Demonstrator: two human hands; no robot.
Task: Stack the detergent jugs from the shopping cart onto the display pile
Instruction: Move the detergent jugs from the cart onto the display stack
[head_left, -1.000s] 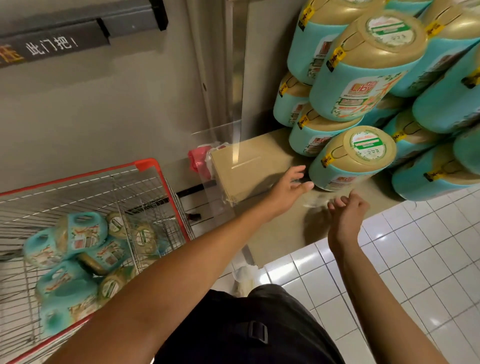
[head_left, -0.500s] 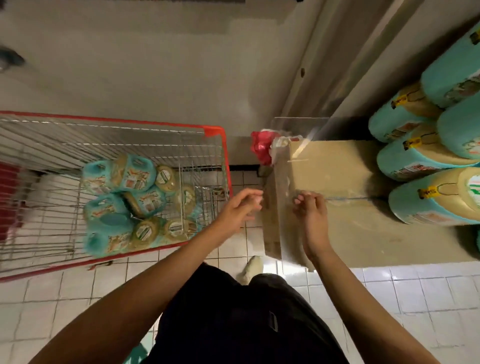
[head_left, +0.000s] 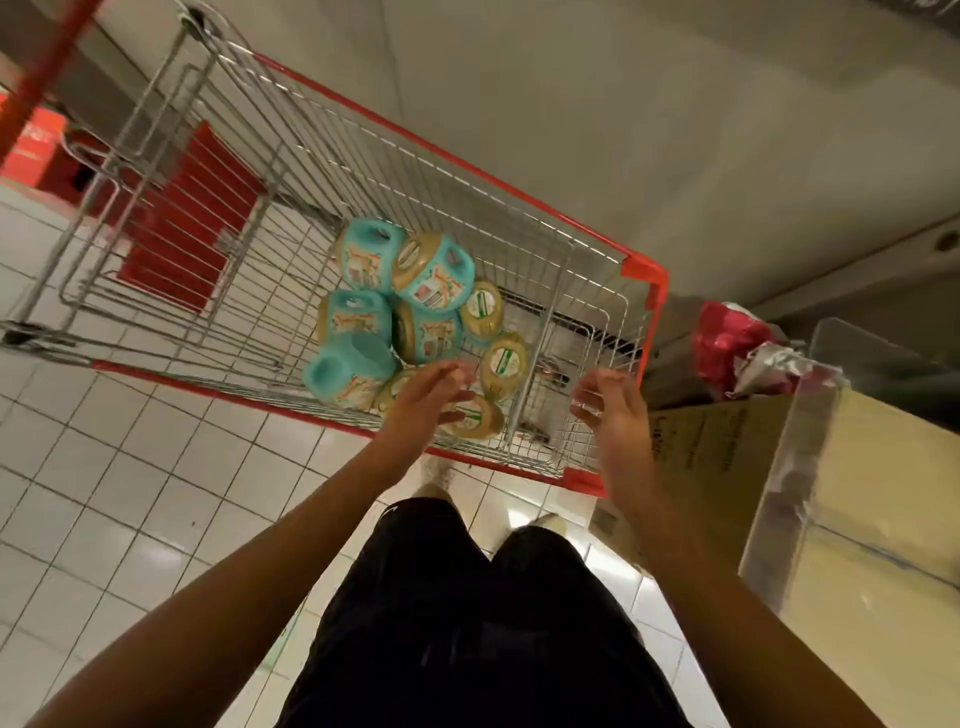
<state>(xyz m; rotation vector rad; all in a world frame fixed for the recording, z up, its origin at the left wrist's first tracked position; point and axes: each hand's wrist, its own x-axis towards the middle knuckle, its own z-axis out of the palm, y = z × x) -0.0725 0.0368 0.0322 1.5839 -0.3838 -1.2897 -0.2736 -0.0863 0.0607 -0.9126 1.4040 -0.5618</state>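
Note:
Several teal detergent jugs with tan caps lie heaped in the near right end of a wire shopping cart with red trim. My left hand reaches over the cart's near rim, fingers spread, just above a tan-capped jug; it holds nothing. My right hand hovers over the cart's right corner, fingers loosely curled and empty. The display pile is out of view.
A cardboard base with a clear plastic edge guard stands at right, close to the cart. A red and white crumpled bag sits behind it. White floor tiles spread to the left; a grey wall lies beyond the cart.
My view has swung left from the jug pile to the cart. Both hands moved away from the cardboard base and now reach over the cart's near rim.

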